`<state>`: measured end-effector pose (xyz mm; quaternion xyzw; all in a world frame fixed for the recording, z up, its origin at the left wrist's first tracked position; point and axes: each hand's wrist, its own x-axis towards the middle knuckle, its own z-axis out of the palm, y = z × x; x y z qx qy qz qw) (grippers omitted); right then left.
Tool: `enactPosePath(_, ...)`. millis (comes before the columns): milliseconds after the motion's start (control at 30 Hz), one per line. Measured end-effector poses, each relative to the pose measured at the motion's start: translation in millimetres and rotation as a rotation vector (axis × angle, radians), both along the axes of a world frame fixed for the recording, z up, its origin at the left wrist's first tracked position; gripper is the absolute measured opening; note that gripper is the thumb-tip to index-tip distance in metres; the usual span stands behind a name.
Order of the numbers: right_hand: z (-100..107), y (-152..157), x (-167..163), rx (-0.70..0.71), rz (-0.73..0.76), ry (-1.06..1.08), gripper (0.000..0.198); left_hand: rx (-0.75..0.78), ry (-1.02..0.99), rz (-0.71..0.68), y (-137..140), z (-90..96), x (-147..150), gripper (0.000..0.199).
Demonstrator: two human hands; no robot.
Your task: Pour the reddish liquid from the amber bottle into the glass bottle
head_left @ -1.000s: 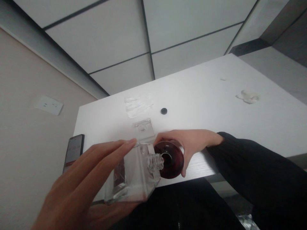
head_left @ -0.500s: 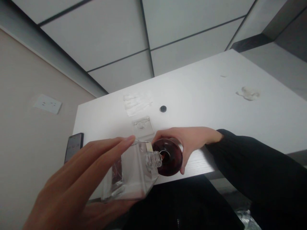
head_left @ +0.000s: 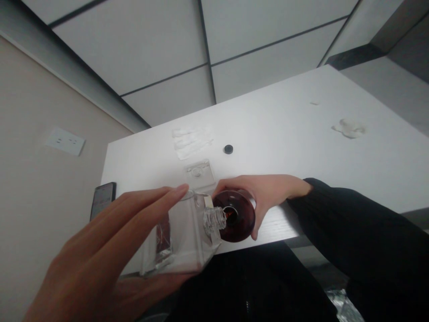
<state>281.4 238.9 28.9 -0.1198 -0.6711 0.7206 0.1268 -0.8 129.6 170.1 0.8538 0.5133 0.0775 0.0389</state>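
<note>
A clear, square glass bottle (head_left: 186, 232) with a threaded neck lies tipped on its side in my left hand (head_left: 110, 250), fingers over the top and thumb side below. Its mouth sits right at the opening of a dark reddish-brown, round bottle (head_left: 239, 223). My right hand (head_left: 264, 192) wraps round that brown bottle from the far side and the right. An orange glint shows inside its opening. Beyond them, a clear square stopper-like piece (head_left: 200, 173) rests on the table, and a small black cap (head_left: 228, 149) lies farther back.
The white table (head_left: 275, 134) meets panelled cabinet doors (head_left: 161, 49) at the back. Thin white tissue or film (head_left: 191, 141) lies behind the bottles. A crumpled whitish scrap (head_left: 349, 128) is at the right. A phone (head_left: 103, 199) stands near the left edge, below a wall socket (head_left: 66, 141).
Both hands and bottles keep nearly the same pose. The clear bottle's mouth sits slightly farther from the centre of the brown bottle's opening, more of which shows. The view has shifted a little.
</note>
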Motion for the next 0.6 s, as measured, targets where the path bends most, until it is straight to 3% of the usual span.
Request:
enactPosePath(267,-3,-2,2,-0.018,0.0,0.021,0.083,-0.052,-0.039,0.119,0,7.2,11,0.073)
enactPosePath(600,-6,-1,1,0.014,-0.001,0.03,0.083,-0.062,-0.014,0.09,4,7.2,14,0.066)
